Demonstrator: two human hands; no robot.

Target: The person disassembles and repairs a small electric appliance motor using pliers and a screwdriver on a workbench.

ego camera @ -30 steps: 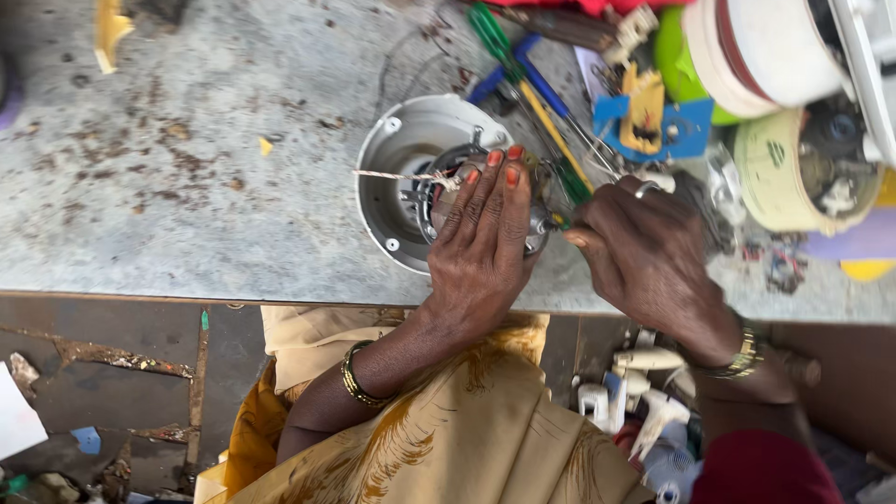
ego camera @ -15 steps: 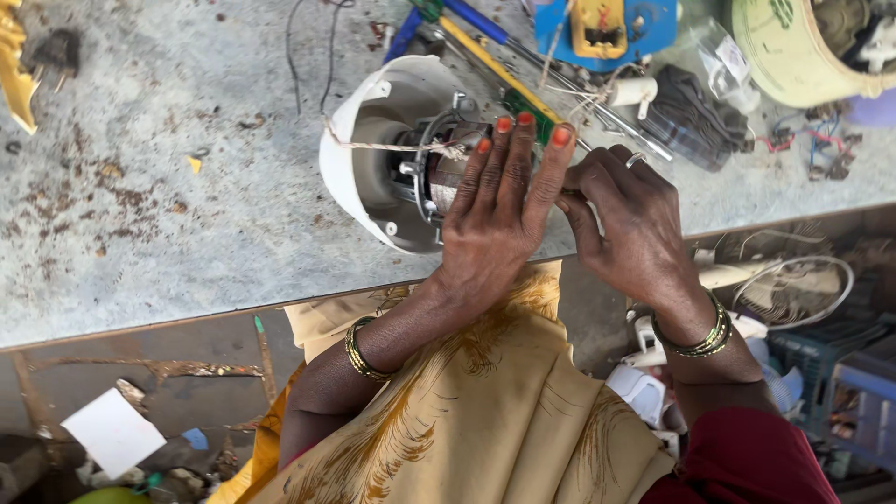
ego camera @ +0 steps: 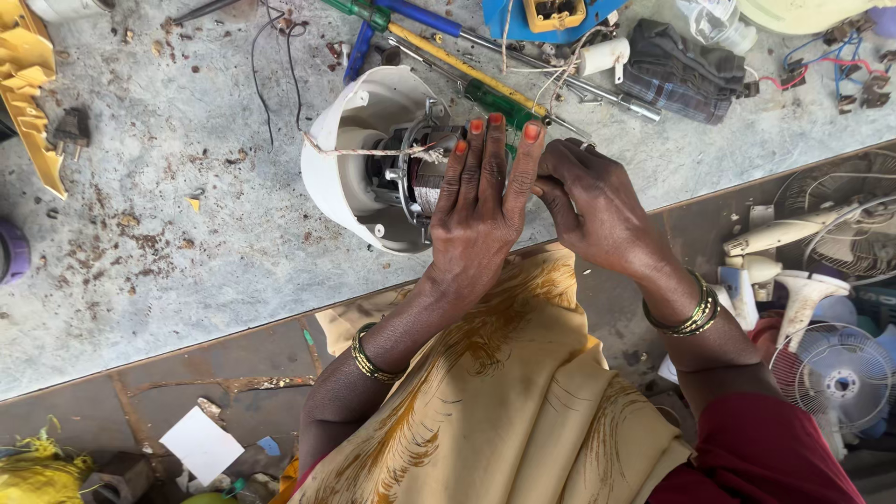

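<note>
A white round housing (ego camera: 350, 159) with an electric motor (ego camera: 415, 173) inside lies on its side on the grey worktop (ego camera: 168, 243). My left hand (ego camera: 481, 210) lies flat over the motor, fingers straight and pressing on it. My right hand (ego camera: 593, 201) is curled beside the left, pinching something small that I cannot make out. A thin cord (ego camera: 355, 151) runs across the housing's mouth to the motor.
Screwdrivers with blue, yellow and green handles (ego camera: 467, 65) lie behind the housing. A folded dark cloth (ego camera: 677, 61), a blue tool (ego camera: 551, 14) and loose wires are at the back. Yellow plastic (ego camera: 28, 84) sits far left. Fan parts (ego camera: 831, 280) stand below the edge at right.
The view has shifted, so the housing and hands now sit a little lower and to the left. Both hands stay on the motor in much the same pose.
</note>
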